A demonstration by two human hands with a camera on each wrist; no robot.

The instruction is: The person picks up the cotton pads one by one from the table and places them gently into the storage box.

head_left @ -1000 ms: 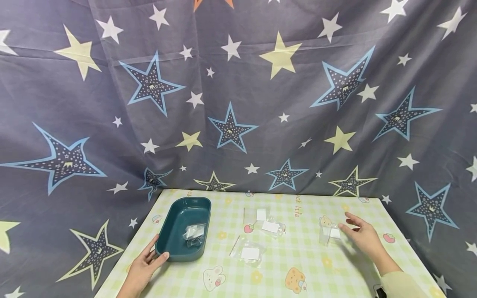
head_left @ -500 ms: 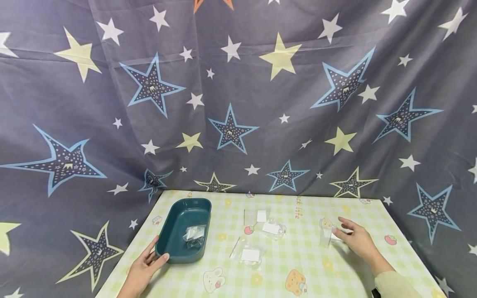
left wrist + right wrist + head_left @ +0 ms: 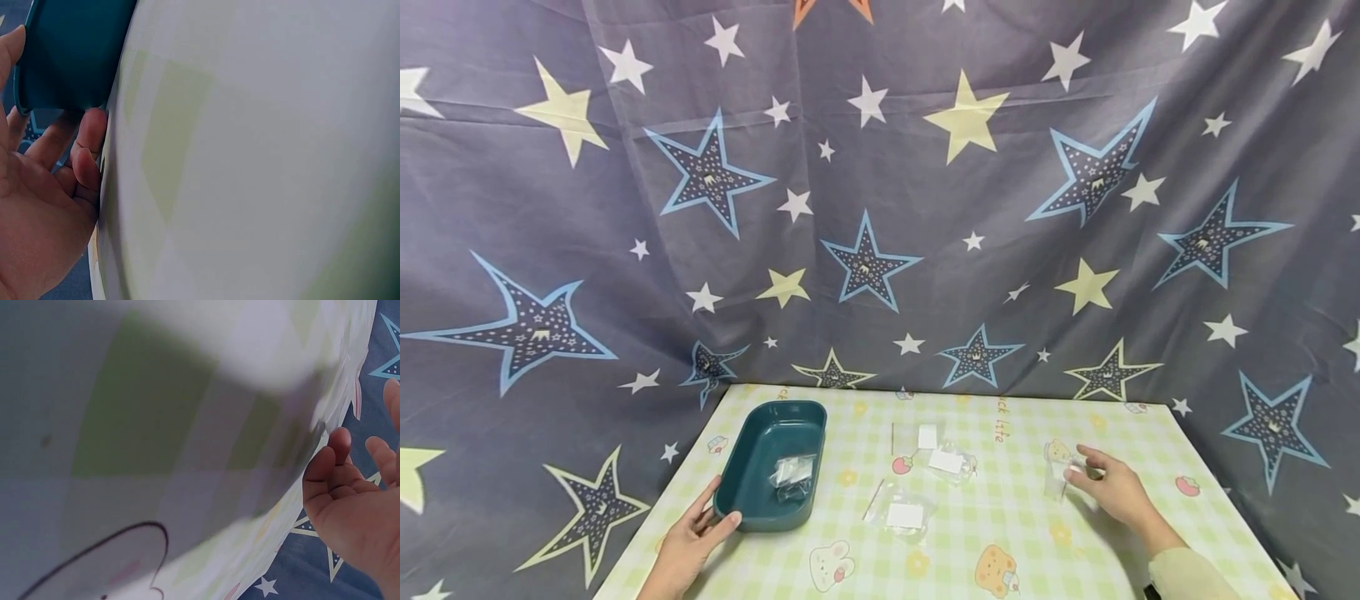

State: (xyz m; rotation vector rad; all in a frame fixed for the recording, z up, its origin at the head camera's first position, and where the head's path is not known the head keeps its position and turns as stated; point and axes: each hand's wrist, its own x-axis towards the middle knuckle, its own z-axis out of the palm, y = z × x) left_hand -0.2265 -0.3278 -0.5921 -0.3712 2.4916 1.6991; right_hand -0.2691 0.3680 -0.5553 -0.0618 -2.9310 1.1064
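At lower left, my left grip holds the teal tray; at lower right, my right grip is at a clear bag, whether pinching I cannot tell.

L hand & R hand both bare. Past R hand's wrist, bare forearm, then a long sleeve: plain pale yellow-green, approx. pastel lime, loose-ish cut, no pattern visible. Small blk piece beside the sleeve, wristward of R hand, mostly cut off by the frame, so can't ID it. Behind L hand: bare wrist, up to the frame edge. Wrist cams: slim fingers w/ rounded tips, creases at the joints, fine lines across L palm; R hand sim., w/ smooth palm.
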